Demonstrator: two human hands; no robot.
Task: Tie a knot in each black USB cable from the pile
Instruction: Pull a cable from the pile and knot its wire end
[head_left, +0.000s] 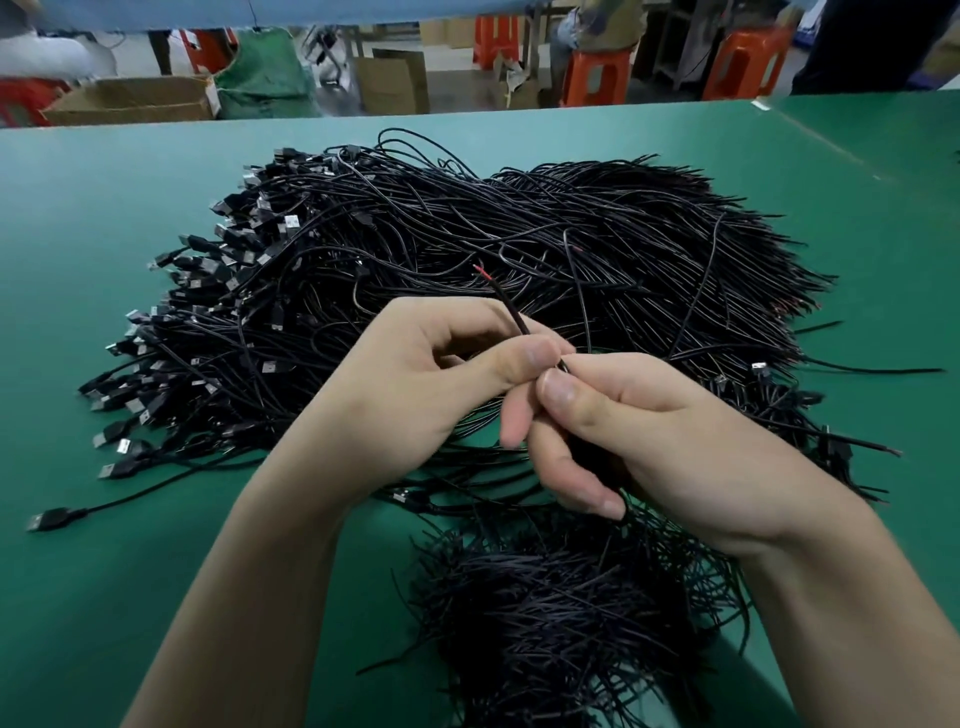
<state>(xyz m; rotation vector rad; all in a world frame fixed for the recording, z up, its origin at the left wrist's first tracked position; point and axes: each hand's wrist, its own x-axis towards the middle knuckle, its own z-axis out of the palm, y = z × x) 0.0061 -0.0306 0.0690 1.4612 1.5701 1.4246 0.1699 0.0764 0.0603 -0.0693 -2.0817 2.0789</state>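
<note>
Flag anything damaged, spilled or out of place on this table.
Nothing looks damaged. The cable pinched by the left hand and right hand ends in a bare red tip, seemingly a stripped end, not a break. One USB plug trails out of the big pile at the left, on the green table.

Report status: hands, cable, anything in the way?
Left hand and right hand both pinching one cable, red-tipped end up. No knot visible. Big pile behind, smaller pile under right wrist; nothing blocking.

Nothing legible from where I stand: no print shows on the cables, boxes or stools.
</note>
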